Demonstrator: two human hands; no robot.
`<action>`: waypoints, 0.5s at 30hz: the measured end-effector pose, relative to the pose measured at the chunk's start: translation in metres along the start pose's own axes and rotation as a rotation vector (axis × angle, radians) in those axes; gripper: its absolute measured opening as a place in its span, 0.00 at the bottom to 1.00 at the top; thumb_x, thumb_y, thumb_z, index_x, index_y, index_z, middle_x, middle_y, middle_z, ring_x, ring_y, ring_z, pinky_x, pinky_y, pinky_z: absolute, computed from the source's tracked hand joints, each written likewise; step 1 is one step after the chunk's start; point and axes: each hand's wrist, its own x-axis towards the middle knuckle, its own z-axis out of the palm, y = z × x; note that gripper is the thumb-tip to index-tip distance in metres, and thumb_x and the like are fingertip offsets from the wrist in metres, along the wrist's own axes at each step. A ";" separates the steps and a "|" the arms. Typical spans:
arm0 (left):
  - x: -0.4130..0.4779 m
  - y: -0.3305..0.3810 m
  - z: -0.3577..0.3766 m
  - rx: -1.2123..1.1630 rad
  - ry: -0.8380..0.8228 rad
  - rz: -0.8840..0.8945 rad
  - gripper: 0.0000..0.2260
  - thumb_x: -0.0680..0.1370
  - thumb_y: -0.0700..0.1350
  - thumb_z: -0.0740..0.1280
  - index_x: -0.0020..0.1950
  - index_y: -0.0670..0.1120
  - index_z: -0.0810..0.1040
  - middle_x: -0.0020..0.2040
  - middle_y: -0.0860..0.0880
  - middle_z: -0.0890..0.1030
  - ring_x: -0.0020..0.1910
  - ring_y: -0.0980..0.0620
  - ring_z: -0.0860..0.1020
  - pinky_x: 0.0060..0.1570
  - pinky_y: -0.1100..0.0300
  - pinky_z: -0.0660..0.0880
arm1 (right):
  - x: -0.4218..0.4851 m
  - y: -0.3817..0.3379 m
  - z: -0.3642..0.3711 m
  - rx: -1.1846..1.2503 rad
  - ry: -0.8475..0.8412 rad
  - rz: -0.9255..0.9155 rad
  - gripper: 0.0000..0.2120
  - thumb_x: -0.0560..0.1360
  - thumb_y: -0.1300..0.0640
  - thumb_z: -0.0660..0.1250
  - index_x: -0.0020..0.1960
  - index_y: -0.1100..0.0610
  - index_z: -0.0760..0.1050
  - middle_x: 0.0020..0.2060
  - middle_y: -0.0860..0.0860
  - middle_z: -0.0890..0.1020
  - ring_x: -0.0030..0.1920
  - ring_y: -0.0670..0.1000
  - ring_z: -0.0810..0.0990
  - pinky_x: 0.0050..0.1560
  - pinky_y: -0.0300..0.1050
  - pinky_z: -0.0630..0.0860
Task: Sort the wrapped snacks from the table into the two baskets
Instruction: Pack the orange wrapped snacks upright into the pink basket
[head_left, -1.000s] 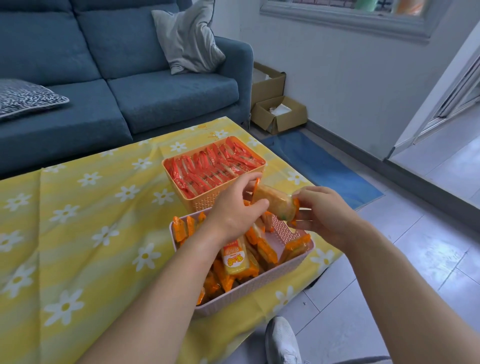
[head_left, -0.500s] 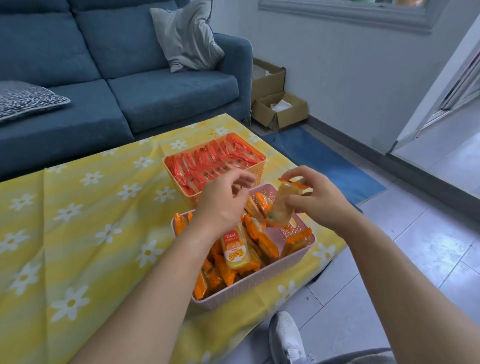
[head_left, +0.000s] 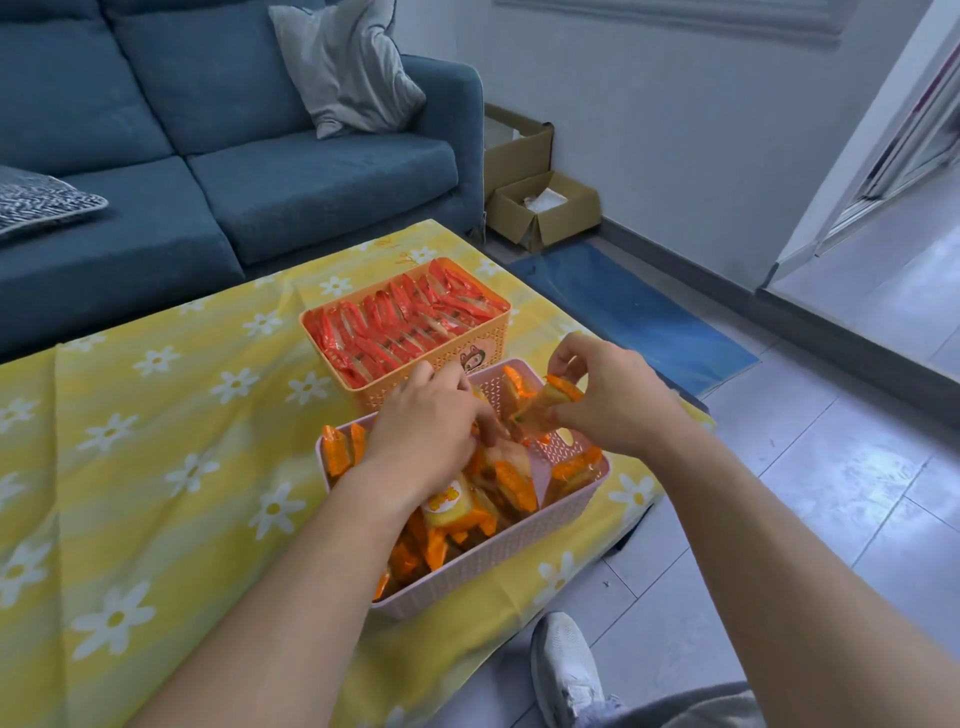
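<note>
Head: left hand (head_left: 426, 431) dropped into pink basket (head_left: 493, 566), grip unclear; right hand (head_left: 618, 400) pinches snack (head_left: 550, 405).

Left hand (head_left: 426, 431), fingertips lost among the orange packets (head_left: 514, 483) in the pink basket (head_left: 493, 566), grip impossible to call, wrapper print too blurry to read, patterned cushion (head_left: 41, 200) clipped at the left edge.

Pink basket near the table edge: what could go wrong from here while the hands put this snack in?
1. The pink basket stands close to the edge of the table; a push from the left hand, which reaches into it, might slide it toward the floor.
2. The right hand only pinches the orange-wrapped snack above the basket's far side, so it might slip and land outside.
</note>
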 end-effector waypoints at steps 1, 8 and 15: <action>0.001 -0.002 -0.001 -0.012 0.014 0.001 0.08 0.78 0.47 0.69 0.46 0.62 0.82 0.50 0.56 0.70 0.55 0.49 0.68 0.54 0.53 0.70 | 0.000 0.001 -0.001 -0.001 0.005 -0.005 0.19 0.71 0.54 0.78 0.57 0.47 0.74 0.53 0.47 0.80 0.46 0.51 0.81 0.45 0.54 0.85; 0.005 -0.004 0.000 -0.054 -0.250 -0.041 0.22 0.73 0.55 0.71 0.66 0.68 0.73 0.57 0.56 0.70 0.60 0.49 0.66 0.61 0.51 0.68 | -0.001 0.005 -0.003 0.016 -0.022 -0.022 0.20 0.70 0.52 0.79 0.58 0.47 0.74 0.53 0.47 0.80 0.47 0.50 0.81 0.46 0.53 0.85; 0.011 0.004 0.003 -0.014 -0.089 -0.044 0.03 0.77 0.56 0.70 0.50 0.62 0.83 0.51 0.54 0.69 0.58 0.47 0.68 0.52 0.53 0.68 | 0.000 0.004 -0.002 0.010 0.073 -0.023 0.20 0.71 0.49 0.78 0.58 0.47 0.74 0.50 0.46 0.81 0.46 0.50 0.81 0.44 0.54 0.85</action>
